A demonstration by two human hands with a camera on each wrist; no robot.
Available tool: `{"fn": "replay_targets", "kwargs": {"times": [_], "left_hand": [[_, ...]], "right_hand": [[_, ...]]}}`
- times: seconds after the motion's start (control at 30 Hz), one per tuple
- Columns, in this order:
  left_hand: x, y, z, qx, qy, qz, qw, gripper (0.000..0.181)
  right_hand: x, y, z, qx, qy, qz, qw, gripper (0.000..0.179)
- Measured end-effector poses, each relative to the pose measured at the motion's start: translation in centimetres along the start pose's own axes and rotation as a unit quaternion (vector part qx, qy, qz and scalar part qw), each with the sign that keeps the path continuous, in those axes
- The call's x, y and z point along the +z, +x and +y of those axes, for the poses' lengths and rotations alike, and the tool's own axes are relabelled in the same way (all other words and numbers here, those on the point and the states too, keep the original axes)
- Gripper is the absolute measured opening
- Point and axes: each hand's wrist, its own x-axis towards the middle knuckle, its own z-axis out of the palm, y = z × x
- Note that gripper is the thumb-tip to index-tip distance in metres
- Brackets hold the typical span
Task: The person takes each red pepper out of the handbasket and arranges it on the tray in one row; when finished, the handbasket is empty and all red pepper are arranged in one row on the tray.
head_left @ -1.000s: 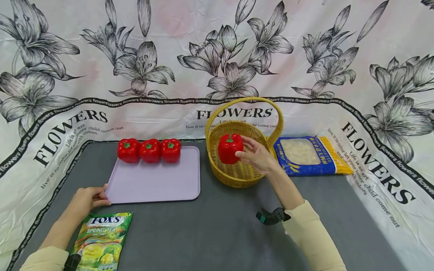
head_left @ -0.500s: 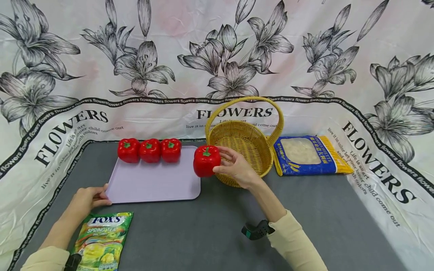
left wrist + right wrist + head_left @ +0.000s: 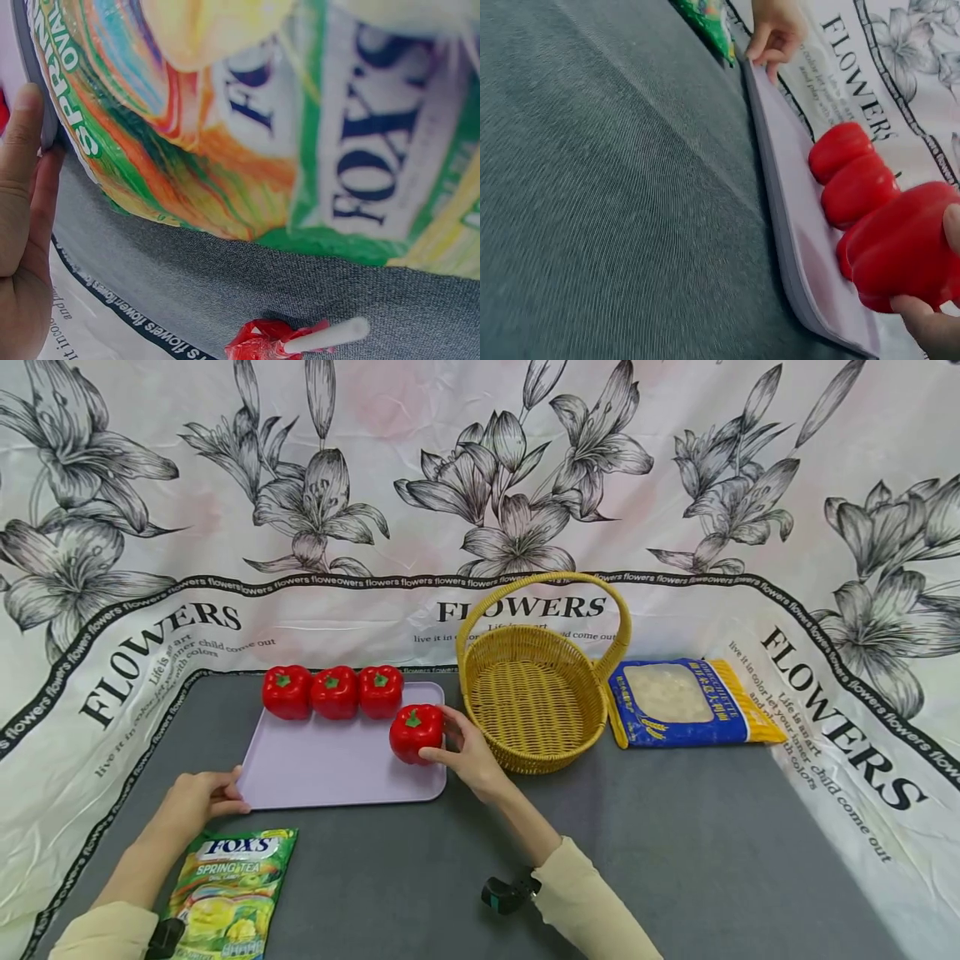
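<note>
My right hand (image 3: 471,760) grips a red bell pepper (image 3: 416,735) with a green stem, over the right part of a pale purple tray (image 3: 322,777). In the right wrist view the held pepper (image 3: 904,247) is close to the camera; whether it touches the tray cannot be told. Three more red bell peppers (image 3: 333,692) sit in a row along the tray's back edge. At the tray's front left corner, my left hand (image 3: 197,800) pinches the rim between thumb and fingers, as the right wrist view also shows that hand (image 3: 778,34).
A yellow wicker basket (image 3: 532,702) with a tall handle stands right of the tray. Beyond it lies a blue and yellow pasta bag (image 3: 693,703). A green candy bag (image 3: 228,893) lies by my left forearm. The left wrist view shows a red-wrapped lollipop (image 3: 262,341).
My right hand has carried the bell pepper leftward and down, from over the basket to over the tray's right part. The left hand has stayed at the tray's corner.
</note>
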Motion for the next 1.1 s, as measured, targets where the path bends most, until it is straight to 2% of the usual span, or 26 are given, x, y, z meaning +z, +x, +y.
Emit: {"fn": "replay_targets", "kwargs": {"times": [0.23,0.33,0.43,0.6,0.67,0.77,0.93,1.1], "left_hand": [[0.2,-0.1,-0.3,0.013,0.0,0.02,0.9997,0.024],[0.2,-0.2,-0.3,0.009,-0.005,0.018,0.9998,0.023],[0.2,-0.2,-0.2,0.002,-0.012,0.013,0.9998,0.022],[0.3,-0.1,-0.1,-0.009,-0.02,0.014,0.9997,0.019],[0.3,-0.1,0.0,-0.012,-0.025,0.014,0.9995,0.017],[0.5,-0.1,0.1,-0.013,-0.029,0.015,0.9994,0.016],[0.6,-0.1,-0.2,0.004,-0.019,0.031,0.9993,0.017],[0.4,0.0,-0.6,0.009,-0.012,0.036,0.9992,0.018]], "right_hand": [[1.2,1.6,0.6,0.003,-0.018,0.061,0.998,0.075],[1.5,2.0,0.4,0.023,-0.022,0.09,0.9954,0.075],[1.7,2.6,0.2,0.045,-0.054,0.109,0.9916,0.075],[1.9,4.0,-0.7,0.064,-0.132,0.109,0.9832,0.075],[1.8,4.6,-1.0,0.069,-0.146,0.105,0.9812,0.076],[1.5,5.4,-1.2,0.081,-0.144,0.098,0.9814,0.076],[0.9,6.2,-1.6,0.098,-0.112,0.074,0.9862,0.079],[1.0,6.8,-1.6,0.105,-0.146,0.071,0.9812,0.083]]}}
